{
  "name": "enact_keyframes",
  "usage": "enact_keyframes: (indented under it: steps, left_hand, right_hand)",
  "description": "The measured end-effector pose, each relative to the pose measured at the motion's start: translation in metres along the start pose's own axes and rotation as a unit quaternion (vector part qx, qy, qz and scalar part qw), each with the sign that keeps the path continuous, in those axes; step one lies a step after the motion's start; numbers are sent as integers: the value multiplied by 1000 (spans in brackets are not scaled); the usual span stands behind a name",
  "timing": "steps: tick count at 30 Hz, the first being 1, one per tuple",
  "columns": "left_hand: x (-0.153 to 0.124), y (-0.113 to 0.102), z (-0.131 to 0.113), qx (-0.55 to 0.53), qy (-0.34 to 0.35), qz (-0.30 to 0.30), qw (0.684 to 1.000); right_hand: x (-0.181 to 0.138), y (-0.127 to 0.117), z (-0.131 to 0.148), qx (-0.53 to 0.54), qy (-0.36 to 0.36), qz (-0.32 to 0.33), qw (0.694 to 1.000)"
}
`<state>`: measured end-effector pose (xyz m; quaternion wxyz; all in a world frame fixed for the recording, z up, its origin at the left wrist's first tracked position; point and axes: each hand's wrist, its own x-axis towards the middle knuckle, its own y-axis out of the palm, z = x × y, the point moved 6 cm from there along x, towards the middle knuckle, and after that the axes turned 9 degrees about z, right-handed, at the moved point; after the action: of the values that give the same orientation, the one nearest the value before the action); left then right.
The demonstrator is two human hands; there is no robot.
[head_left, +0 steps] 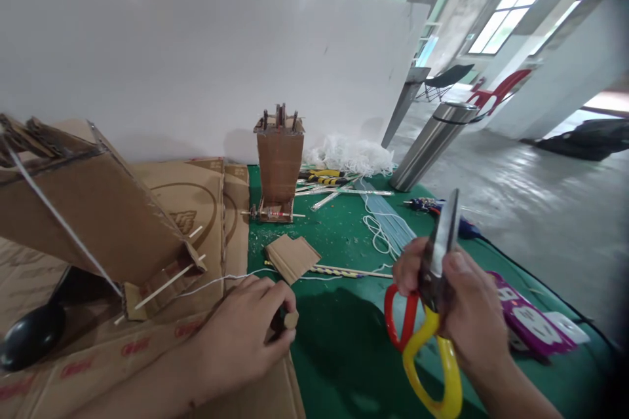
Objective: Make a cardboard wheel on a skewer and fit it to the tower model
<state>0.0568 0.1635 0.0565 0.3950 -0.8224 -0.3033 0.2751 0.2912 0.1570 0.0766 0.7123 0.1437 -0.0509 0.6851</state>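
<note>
My right hand (469,304) is closed around the pivot area of a pair of scissors (432,262). Its blades point up, and its red and yellow handle loops hang below. My left hand (240,327) rests low over the cardboard's edge, thumb and fingers curled round a small dark object with a tan end (291,321), mostly hidden. Just beyond that hand lie a cut cardboard piece (292,257) and a thin stick (358,272) wound with patterned wrap. A white string (211,283) runs from the large cardboard model (73,209) at left past my left hand.
A smaller cardboard tower (280,167) stands at the back. Around it are pliers (324,177), white fibre (348,154) and a blue face mask (386,213). A steel flask (432,147), a glue gun (455,217) and a purple packet (533,321) are at right; a black spoon-shaped object (34,334) at left.
</note>
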Motion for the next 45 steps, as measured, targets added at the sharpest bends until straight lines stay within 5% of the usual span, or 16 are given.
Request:
enact_keyframes:
  steps: [7,12,21,33,45]
  left_hand:
    - [-4,-1,-6,29,45,-5,999]
    - [-5,1,-9,39,91,-23,995]
    - [-6,-1,-10,32,81,-24,996]
    - [-6,0,-6,23,63,-18,998]
    - [-4,-2,-6,28,32,-4,999]
  right_hand:
    - [-4,-13,-29,-76,41,34,996]
    - [-19,-23,-36,-129,88,119,981]
    - [-36,-23,-21,-197,147,80,966]
    - [-38,-25,-11,-371,155,174,899]
    - [-35,-20,-6,-324,186,200,906]
